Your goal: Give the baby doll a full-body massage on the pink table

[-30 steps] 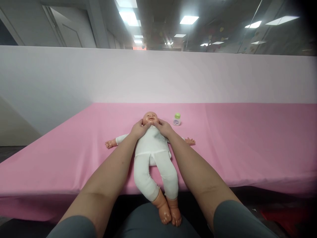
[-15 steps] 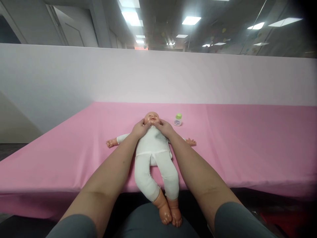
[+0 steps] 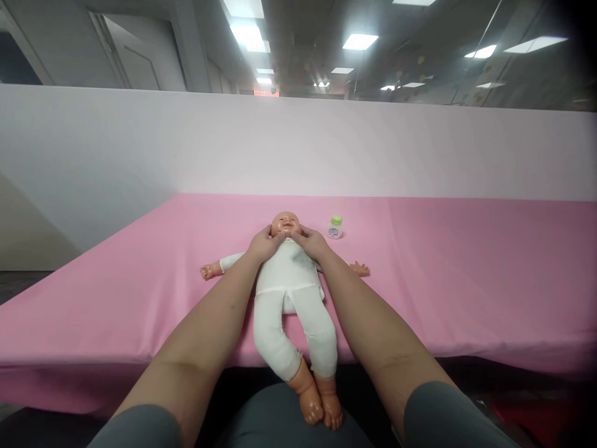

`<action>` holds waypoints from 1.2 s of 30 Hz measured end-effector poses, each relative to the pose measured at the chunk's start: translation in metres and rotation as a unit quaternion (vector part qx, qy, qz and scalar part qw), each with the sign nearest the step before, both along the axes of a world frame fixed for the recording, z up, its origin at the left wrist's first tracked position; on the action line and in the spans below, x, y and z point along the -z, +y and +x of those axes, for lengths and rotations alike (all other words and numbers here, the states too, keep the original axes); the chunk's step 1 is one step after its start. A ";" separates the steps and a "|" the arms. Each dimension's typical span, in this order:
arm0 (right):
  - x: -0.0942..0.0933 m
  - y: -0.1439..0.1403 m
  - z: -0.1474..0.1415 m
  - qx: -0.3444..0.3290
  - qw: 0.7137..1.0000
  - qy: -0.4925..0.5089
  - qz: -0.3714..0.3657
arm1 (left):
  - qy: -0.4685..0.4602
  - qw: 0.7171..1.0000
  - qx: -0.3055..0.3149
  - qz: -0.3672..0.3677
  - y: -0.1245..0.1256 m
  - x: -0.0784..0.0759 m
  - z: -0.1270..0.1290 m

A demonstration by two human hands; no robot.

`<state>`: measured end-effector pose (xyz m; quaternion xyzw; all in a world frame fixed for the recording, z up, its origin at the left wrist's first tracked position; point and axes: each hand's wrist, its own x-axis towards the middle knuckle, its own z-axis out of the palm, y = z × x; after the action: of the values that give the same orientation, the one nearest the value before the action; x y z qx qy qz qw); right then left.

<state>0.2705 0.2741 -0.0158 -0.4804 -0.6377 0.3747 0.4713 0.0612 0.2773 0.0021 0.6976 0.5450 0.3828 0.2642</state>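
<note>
A baby doll [image 3: 290, 267] with a white cloth body lies on its back, its head towards the far side and its arms spread out. Its feet hang past the table's near edge, over my lap. My left hand [image 3: 266, 242] cups the left side of the doll's head and jaw, thumb on the chin. On the other side my right hand [image 3: 311, 242] holds it the same way, its thumb close to the left one. Most of my fingers are hidden beside and behind the head.
A small clear bottle [image 3: 334, 228] with a green cap stands right of the doll's head. Pink cloth [image 3: 448, 274] covers the table. Behind it rises a white partition [image 3: 298, 146], with glass and ceiling lights above. A red object [image 3: 536, 420] lies low at the right.
The view has shifted very slightly. Both hands stay in place on the doll's head, and the doll and bottle have not moved.
</note>
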 end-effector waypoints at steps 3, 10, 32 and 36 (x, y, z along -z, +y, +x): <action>-0.003 -0.002 0.001 0.001 1.000 0.028 0.002 | -0.030 1.000 0.005 -0.004 0.005 0.004 -0.001; 0.003 0.003 0.001 0.012 0.998 0.060 -0.005 | -0.100 0.995 0.021 -0.003 0.014 0.012 -0.001; 0.002 0.001 -0.003 0.046 0.999 -0.011 -0.010 | -0.013 1.000 -0.003 -0.006 -0.001 -0.001 0.002; 0.000 -0.001 0.000 0.019 1.000 -0.001 0.002 | -0.028 1.000 0.001 -0.006 0.000 -0.001 0.001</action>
<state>0.2702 0.2733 -0.0156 -0.4920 -0.6295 0.3636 0.4789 0.0623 0.2778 0.0028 0.6854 0.5389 0.3987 0.2844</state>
